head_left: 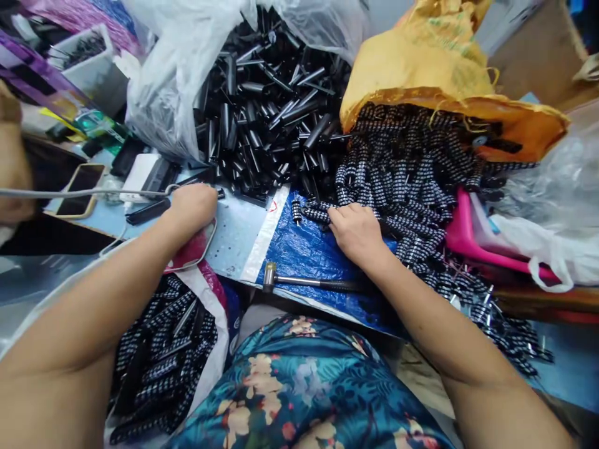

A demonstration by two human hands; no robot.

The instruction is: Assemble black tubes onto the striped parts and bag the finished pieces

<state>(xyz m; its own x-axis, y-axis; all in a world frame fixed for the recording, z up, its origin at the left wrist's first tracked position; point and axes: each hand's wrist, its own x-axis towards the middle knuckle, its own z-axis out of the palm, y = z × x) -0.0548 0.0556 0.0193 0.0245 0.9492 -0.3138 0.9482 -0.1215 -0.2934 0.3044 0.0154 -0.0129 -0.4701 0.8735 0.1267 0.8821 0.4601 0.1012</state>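
Observation:
My left hand (194, 204) is closed at the table's left part, beside a pile of smooth black tubes (255, 134). Its fingers curl away from view, so what they hold is hidden; a dark tip shows just past them. My right hand (356, 232) is closed at the edge of a heap of black cylinders with white-speckled rows (397, 181). Its fingertips grip the end of one speckled cylinder (316, 212). A single short speckled cylinder (296, 211) stands apart to the left of it. Nearer me, a hammer (299, 280) lies on the blue sheet (290, 249).
A yellow sack (421, 62) spills cylinders at the right, by a pink bin (472, 240). Clear plastic (163, 93) wraps the tubes. At the left are a phone (82, 190), a grey cable (93, 194) and another person's arm (14, 156). Below, an open bag (219, 349) holds speckled cylinders.

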